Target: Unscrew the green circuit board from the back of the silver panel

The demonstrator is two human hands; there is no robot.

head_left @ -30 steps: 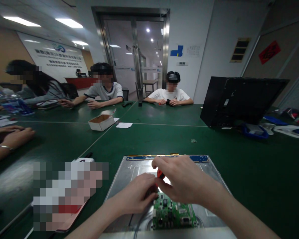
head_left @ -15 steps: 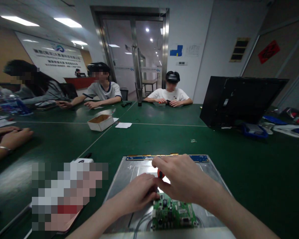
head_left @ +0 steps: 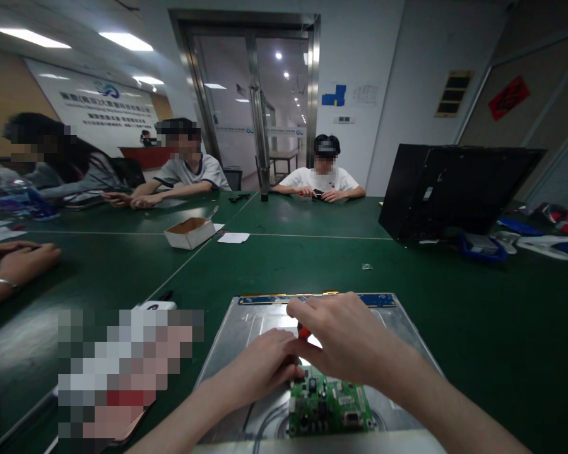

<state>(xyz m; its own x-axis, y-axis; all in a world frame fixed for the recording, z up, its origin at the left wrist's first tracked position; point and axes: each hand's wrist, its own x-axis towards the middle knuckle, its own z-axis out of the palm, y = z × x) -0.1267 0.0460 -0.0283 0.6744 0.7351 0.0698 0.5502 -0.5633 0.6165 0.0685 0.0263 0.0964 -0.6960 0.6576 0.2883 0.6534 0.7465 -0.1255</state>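
Panel [head_left: 231, 337], near table edge: bare metal, smooth, shiny. Table [head_left: 288, 265]: smooth top, glossy toward left edge. Screen [head_left: 473, 189], right side: mostly matt plastic. Box [head_left: 193, 238]: matt card.

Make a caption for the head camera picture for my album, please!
Right hand holds a red object, left hand close beside it, over a metal panel bearing a green board.

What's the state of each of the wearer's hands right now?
Left hand: curled by the green circuit board; grip hidden, cannot tell.
Right hand: closed, holding a red-handled tool, probably a screwdriver.
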